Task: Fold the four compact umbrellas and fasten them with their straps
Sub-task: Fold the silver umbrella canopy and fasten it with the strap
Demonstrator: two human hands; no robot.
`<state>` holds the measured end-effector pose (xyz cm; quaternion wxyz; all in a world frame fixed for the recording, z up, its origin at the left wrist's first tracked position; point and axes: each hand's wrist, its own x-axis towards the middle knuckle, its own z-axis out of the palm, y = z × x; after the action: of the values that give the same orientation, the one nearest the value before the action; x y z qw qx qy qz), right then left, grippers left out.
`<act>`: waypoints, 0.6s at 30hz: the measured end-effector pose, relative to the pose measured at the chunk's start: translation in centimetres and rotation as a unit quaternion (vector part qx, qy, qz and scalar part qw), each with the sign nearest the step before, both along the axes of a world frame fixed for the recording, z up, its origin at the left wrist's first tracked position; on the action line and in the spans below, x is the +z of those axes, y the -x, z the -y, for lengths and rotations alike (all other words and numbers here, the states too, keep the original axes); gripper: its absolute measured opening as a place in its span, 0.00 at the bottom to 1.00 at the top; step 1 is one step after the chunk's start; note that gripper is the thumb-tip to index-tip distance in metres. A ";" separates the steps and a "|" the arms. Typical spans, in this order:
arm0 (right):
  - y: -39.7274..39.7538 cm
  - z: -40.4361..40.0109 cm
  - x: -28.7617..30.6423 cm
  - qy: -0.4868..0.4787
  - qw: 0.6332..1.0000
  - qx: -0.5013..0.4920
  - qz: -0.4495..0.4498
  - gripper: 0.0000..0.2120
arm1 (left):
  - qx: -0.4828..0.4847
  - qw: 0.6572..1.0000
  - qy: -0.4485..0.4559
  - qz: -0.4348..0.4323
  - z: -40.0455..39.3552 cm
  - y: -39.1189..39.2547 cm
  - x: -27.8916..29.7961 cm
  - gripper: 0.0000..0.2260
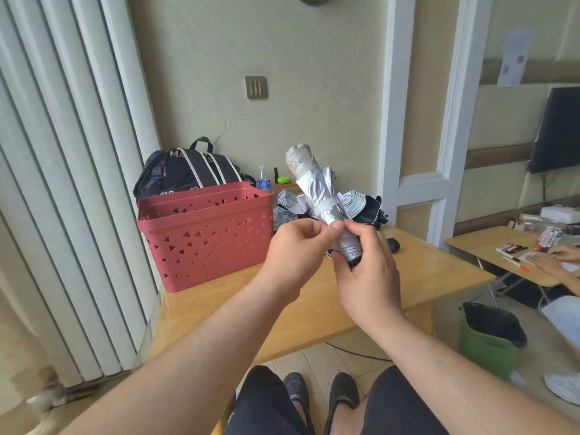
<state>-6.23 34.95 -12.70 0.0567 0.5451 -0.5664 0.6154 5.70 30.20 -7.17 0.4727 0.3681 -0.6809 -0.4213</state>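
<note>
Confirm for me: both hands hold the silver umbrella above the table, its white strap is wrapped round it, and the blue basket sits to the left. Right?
One detail is off: the basket is red, not blue. The head view shows it on the table to the left. The rest holds: the left hand and right hand hold the silver umbrella, with its white strap wrapped round it.

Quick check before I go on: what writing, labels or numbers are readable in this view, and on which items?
"MA" and a partial "S": white letters on the backpack, the rest cut off by its straps.
"TED": lower on the backpack, the start hidden.
Bottle label: too small to read.
Wall papers: code squares and print, blurred.
Markers on the side table: unreadable.
Silver umbrella: no text visible.
</note>
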 end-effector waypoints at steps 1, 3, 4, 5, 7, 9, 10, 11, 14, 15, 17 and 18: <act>0.0 0.1 0.0 0.005 1.000 0.003 0.001 0.21 | 0.000 1.000 -0.002 0.000 0.1 0.0 0.0 0.17; -0.2 0.2 0.0 0.008 0.999 0.039 0.026 0.21 | -0.009 1.000 -0.006 -0.008 0.3 -0.2 0.0 0.15; -0.2 0.2 0.1 -0.004 0.996 0.066 0.057 0.21 | -0.019 1.000 -0.008 -0.014 0.4 -0.3 0.0 0.13; -0.2 0.2 0.2 -0.021 0.992 0.091 0.089 0.21 | -0.029 0.999 -0.005 -0.020 0.4 -0.4 -0.1 0.12; 0.0 0.3 0.3 -0.061 0.981 0.122 0.135 0.29 | -0.046 0.998 -0.003 -0.031 0.6 -0.7 -0.2 0.11; 0.4 0.6 0.1 -0.082 0.976 0.141 0.144 0.37 | -0.062 0.997 -0.008 -0.046 1.0 -1.1 -0.5 0.10; 0.5 0.8 0.0 -0.088 0.973 0.155 0.147 0.38 | -0.069 0.996 -0.011 -0.049 1.1 -1.3 -0.6 0.09; 0.6 0.9 0.0 -0.096 0.968 0.175 0.153 0.37 | -0.076 0.996 -0.013 -0.048 1.2 -1.5 -0.8 0.09; 0.6 1.0 0.2 -0.113 0.952 0.223 0.179 0.34 | -0.087 0.995 0.001 -0.038 1.3 -1.7 -1.1 0.10; 0.5 0.9 0.3 -0.109 0.946 0.236 0.193 0.32 | -0.089 0.995 0.005 -0.042 1.2 -1.8 -1.2 0.10; 0.3 0.6 0.6 -0.094 0.930 0.269 0.232 0.22 | -0.096 0.994 0.013 -0.051 1.3 -2.0 -1.3 0.10; 0.3 0.4 0.8 -0.088 0.919 0.286 0.255 0.16 | -0.101 0.993 0.018 -0.054 1.3 -2.1 -1.4 0.10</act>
<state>-6.51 34.52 -11.90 -0.3164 0.5115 -0.4335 0.6711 7.80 28.87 -8.53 0.4703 0.2657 -0.6958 -0.4733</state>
